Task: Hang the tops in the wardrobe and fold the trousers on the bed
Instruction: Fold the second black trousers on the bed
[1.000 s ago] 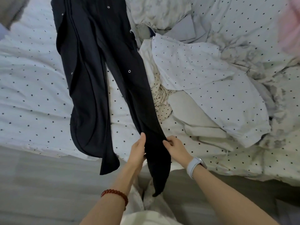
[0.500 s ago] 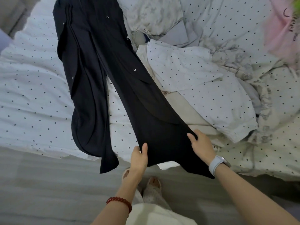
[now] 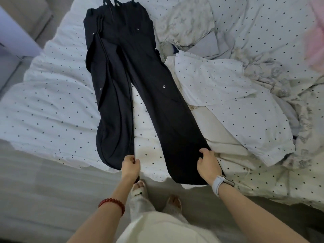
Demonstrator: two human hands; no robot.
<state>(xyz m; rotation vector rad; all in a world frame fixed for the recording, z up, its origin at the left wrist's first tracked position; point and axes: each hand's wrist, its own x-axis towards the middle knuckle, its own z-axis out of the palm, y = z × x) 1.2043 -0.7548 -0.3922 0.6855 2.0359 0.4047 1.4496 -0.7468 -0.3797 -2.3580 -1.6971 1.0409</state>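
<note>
- Since half a second ago, dark trousers (image 3: 122, 71) lie spread flatter on the dotted bed (image 3: 43, 106).
- Left hand (image 3: 130, 165) pinches one leg's hem; right hand (image 3: 207, 163) grips the other's edge.
- Crumpled bedding (image 3: 228, 88) lies right; grey floor (image 3: 43, 190) below.

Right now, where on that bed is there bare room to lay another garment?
Left of the dark trousers, the dotted sheet lies bare to the bed's edge. A narrow strip shows between the legs. Right of them, crumpled bedding crowds everything.
</note>
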